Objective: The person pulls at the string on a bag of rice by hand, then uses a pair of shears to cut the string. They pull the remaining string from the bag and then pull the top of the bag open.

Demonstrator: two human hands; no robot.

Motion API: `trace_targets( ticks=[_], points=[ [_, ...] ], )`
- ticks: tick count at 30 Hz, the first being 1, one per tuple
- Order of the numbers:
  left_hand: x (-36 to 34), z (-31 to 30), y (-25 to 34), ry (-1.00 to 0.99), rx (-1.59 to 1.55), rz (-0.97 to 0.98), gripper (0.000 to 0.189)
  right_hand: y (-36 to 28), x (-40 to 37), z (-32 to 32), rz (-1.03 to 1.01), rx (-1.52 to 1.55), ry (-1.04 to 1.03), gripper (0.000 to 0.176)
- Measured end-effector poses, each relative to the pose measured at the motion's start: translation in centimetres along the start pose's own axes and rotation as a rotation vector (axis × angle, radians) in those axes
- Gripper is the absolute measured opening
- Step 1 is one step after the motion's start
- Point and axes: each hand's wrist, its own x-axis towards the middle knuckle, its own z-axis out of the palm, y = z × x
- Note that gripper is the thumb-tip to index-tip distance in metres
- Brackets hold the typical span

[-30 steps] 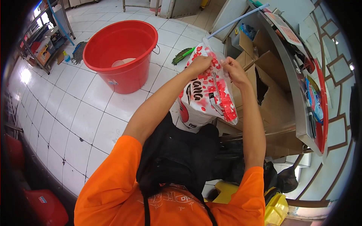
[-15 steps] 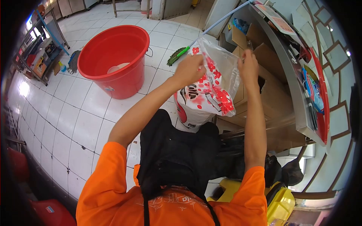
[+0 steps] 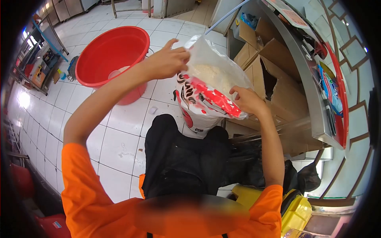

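A white plastic sack with red patterns and black lettering stands upright on the floor, in front of my knees. Its mouth is spread wide, and pale grains that look like rice show inside. At the left side of the mouth, my left hand pinches the plastic edge, one finger raised. My right hand is on the right side of the mouth, its fingers curled over the rim near the red printed band. A large red bucket stands to the left of the sack, with a translucent whitish vessel inside.
Opened cardboard boxes stand right of the sack, under a metal-edged counter. A blue pole leans behind the sack. A yellow container is at lower right. A shelf rack stands at far left on the white tiled floor.
The sack's mouth has been pulled wide, exposing the grains. My left hand has moved left along with the edge; my right hand has come down and inward onto the rim.
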Motion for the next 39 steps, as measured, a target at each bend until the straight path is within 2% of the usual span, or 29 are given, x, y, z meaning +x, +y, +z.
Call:
trace_targets(
  ticks=[2,3,5,7,9,11,12,13,14,15,17,18,20,21,23,25,27,29,30,32,33,35,36,37,38,39],
  points=[
    [-2.0,-0.8,0.1,-0.044,-0.008,-0.003,0.018,-0.6,0.2,-1.1,0.126,-0.027,-0.099,0.052],
    [-2.6,-1.1,0.4,-0.081,-0.021,-0.01,0.022,0.0,0.7,-1.5,0.125,-0.024,-0.1,0.052],
    [-3.7,-1.6,0.6,-0.102,-0.058,-0.047,0.023,1.2,2.2,-2.7,0.196,0.004,-0.136,0.066],
    [-4.3,-1.8,1.2,-0.12,-0.088,-0.088,0.024,1.0,3.4,-3.2,0.232,-0.026,-0.118,0.069],
    [-3.9,-2.1,2.1,-0.219,-0.012,-0.147,0.028,1.1,5.3,-2.6,0.27,-0.053,-0.093,0.071],
    [-2.6,-2.9,3.5,-0.186,-0.053,-0.138,0.032,2.5,8.4,1.7,-0.352,-0.196,0.176,0.076],
    [-1.8,-3.4,4.5,-0.152,-0.1,-0.129,0.039,2.1,9.7,2.9,-0.351,-0.193,0.176,0.076],
    [-0.9,-3.8,5.8,-0.155,-0.104,-0.126,0.039,1.4,10.9,4.0,-0.348,-0.052,0.083,0.075],
    [0.1,-4.4,7.0,-0.158,-0.247,-0.091,0.041,0.9,11.7,4.3,-0.348,0.086,-0.006,0.075],
    [0.8,-4.7,7.8,-0.156,-0.386,-0.059,0.044,0.9,12.0,3.9,-0.354,0.08,-0.004,0.075],
    [1.4,-4.1,8.8,-0.162,-0.306,-0.054,0.044,0.6,12.1,3.1,-0.227,-0.006,-0.222,0.057],
    [1.6,-3.7,8.9,-0.171,-0.226,-0.038,0.043,0.9,12.0,2.2,-0.228,-0.013,-0.223,0.057],
    [0.7,-3.7,8.4,-0.14,-0.246,-0.024,0.04,-0.5,10.2,-1.8,-0.184,-0.013,-0.385,0.042],
    [0.1,-4.3,8.3,-0.126,-0.334,-0.077,0.036,-0.9,9.0,-3.5,-0.183,-0.018,-0.388,0.042],
    [-0.8,-4.7,8.1,-0.116,-0.427,-0.126,0.032,-1.5,6.6,-5.8,-0.172,-0.046,-0.351,0.027],
    [-1.2,-4.8,7.8,-0.174,-0.413,-0.112,0.019,-1.5,6.1,-5.7,-0.199,-0.037,-0.346,0.029],
    [-0.8,-4.7,7.5,-0.188,-0.413,-0.067,0.013,-0.7,6.5,-4.0,-0.226,-0.022,-0.338,0.032],
    [-0.1,-4.9,7.7,-0.2,-0.41,-0.017,0.009,0.9,9.1,0.5,-0.494,-0.094,0.152,0.037],
    [0.4,-5.2,7.8,-0.229,-0.435,-0.013,0.006,0.1,9.6,1.2,-0.489,-0.092,0.159,0.037],
    [0.8,-5.8,7.8,-0.258,-0.45,-0.011,0.006,-1.8,11.0,2.2,-0.109,-0.357,-0.305,0.046],
    [0.6,-6.1,8.0,-0.308,-0.409,-0.051,0.007,-1.8,11.4,2.6,-0.117,-0.356,-0.305,0.046],
    [-0.3,-6.0,8.1,-0.373,-0.379,-0.098,0.008,-2.0,11.9,3.8,-0.247,-0.441,-0.512,0.042],
    [-0.9,-5.8,8.1,-0.262,-0.47,-0.113,0.011,-1.7,12.0,4.1,-0.256,-0.434,-0.524,0.042],
    [-1.6,-5.5,8.2,-0.148,-0.562,-0.133,0.015,-1.4,11.8,3.7,-0.392,-0.18,-0.441,0.04],
    [-1.9,-5.1,8.5,-0.161,-0.581,-0.15,0.015,-1.4,11.5,3.4,-0.514,0.085,-0.36,0.038],
    [-1.8,-4.5,8.7,-0.074,-0.456,-0.14,0.017,-1.6,11.5,2.7,-0.613,0.178,-0.312,0.037]
  ],
)
